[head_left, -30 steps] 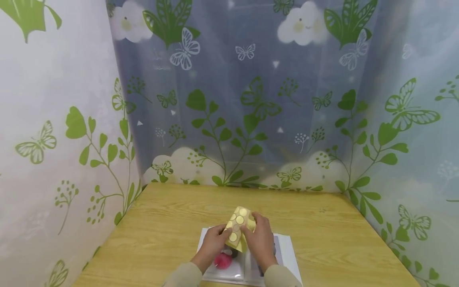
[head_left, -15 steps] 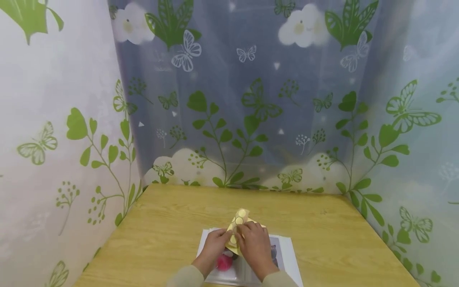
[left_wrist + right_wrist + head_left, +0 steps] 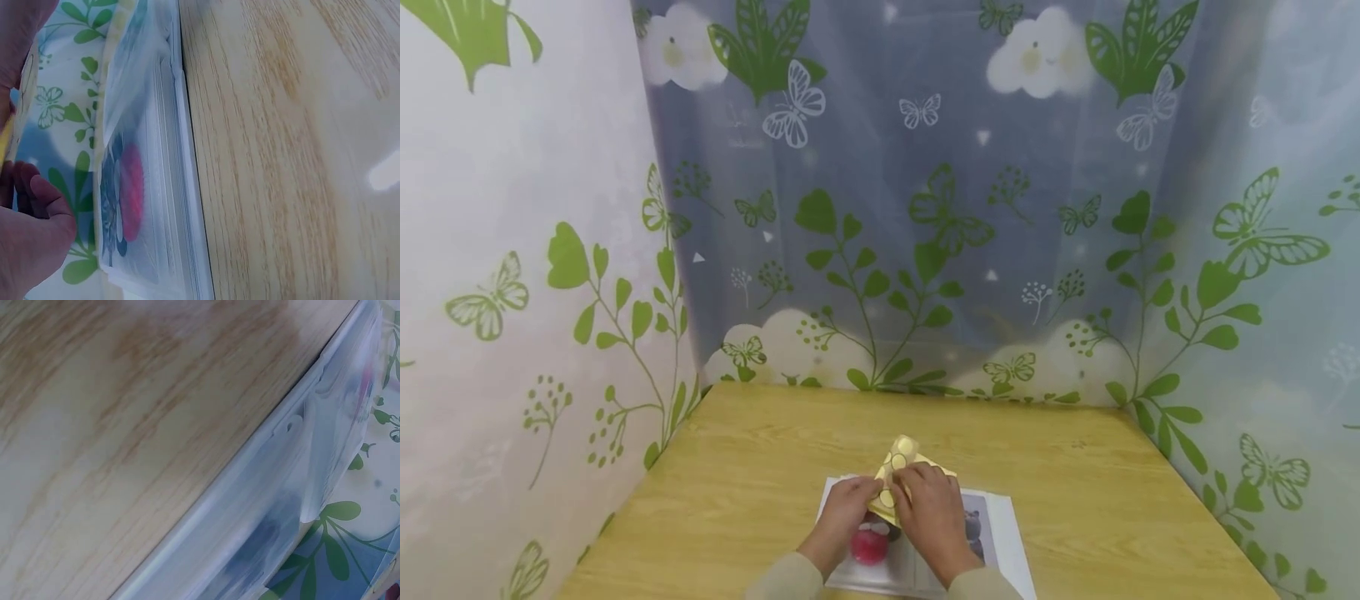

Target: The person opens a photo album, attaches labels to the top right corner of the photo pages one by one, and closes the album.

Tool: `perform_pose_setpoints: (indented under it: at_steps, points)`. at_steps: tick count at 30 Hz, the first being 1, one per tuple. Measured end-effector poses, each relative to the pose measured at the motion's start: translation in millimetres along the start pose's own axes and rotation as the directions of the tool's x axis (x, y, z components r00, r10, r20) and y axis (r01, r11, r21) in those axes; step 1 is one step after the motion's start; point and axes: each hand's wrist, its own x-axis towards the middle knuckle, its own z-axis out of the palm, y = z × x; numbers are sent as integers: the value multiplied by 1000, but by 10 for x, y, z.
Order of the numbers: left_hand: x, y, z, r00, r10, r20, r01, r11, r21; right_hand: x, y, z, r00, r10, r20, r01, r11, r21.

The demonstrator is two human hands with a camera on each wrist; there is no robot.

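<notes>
Near the table's front, both hands hold a yellow sheet of round stickers [image 3: 902,450] up off the surface. My left hand [image 3: 844,507] pinches its lower left edge between thumb and fingers. Bent fingers of my right hand [image 3: 934,510] pinch at the sheet's middle, covering part of the circles; whether a sticker is lifted cannot be seen. Under the hands lies an open album [image 3: 1009,533] with clear plastic sleeves. Its left page shows a round pink-red picture [image 3: 869,547], its right page a greyish one [image 3: 974,521]. In the left wrist view, the left hand [image 3: 34,234] is below the sheet's edge [image 3: 25,81].
The wood-grain table [image 3: 760,450] extends around the album. Patterned cloth [image 3: 880,208] with leaves and butterflies hangs behind and on both sides. Thick stacked sleeves [image 3: 172,187] form the album's near edge.
Over the last second the right hand has moved left and over the sheet, covering more circles. The sheet has turned and tilted slightly. In the last half second the hands barely move.
</notes>
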Motion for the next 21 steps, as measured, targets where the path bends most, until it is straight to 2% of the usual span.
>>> perform_pose_setpoints:
  at_steps: [7, 12, 16, 21]
  points:
    - [21, -22, -26, 999, 5, 44, -4, 999, -32, 1, 15, 17, 1000, 4, 4, -4, 999, 40]
    - [65, -54, -32, 1000, 1, 31, 1, 998, -60, 20, 13, -5, 998, 14, 59, -17, 998, 58]
    - [48, -47, -39, 1000, -18, 21, 19, 997, -69, 7, -4, -15, 993, 44, 110, -52, 996, 69]
    - [19, -20, -25, 999, -26, 33, 28, 997, -71, 1, 2, -19, 988, 94, 124, -105, 990, 90]
